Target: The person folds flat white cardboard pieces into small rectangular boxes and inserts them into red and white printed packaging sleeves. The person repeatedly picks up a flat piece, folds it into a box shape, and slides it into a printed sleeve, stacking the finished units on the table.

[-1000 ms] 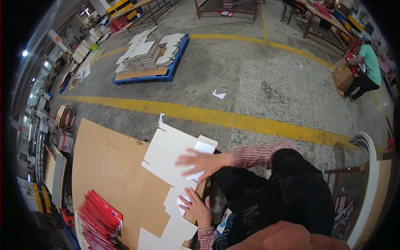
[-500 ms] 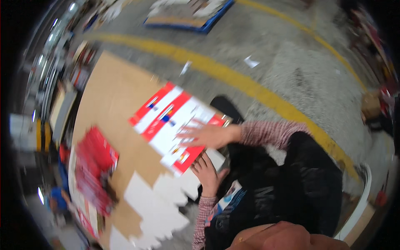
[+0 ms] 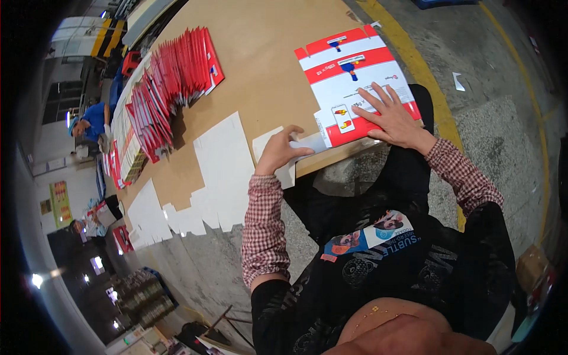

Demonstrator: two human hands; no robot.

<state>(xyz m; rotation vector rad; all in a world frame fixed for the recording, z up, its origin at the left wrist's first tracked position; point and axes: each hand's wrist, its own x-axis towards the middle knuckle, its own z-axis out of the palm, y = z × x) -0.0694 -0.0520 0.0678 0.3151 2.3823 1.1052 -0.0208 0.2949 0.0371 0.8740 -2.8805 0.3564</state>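
A flat carton blank (image 3: 324, 74), printed red and white with small blue pictures, lies at the near right edge of the table. My right hand (image 3: 397, 122) rests palm down on its printed face, fingers spread. At the blank's near left corner, my left hand (image 3: 277, 150) has its thumb and fingers curved round a bent white flap. Part of that flap is hidden by the fingers. White unprinted sheets (image 3: 222, 157) with notched edges lie to the left of my left hand, along the table's near edge.
A fanned row of folded red and white cartons (image 3: 183, 65) stands on the brown tabletop (image 3: 254, 71) at the left. Beyond the table's left side a person in blue (image 3: 93, 121) works. A yellow floor line (image 3: 408, 50) runs past the right side.
The view has swung round, shifting the table up and right. My left hand has gone from the blank's red edge to its white corner flap; the right hand still lies on the blank.
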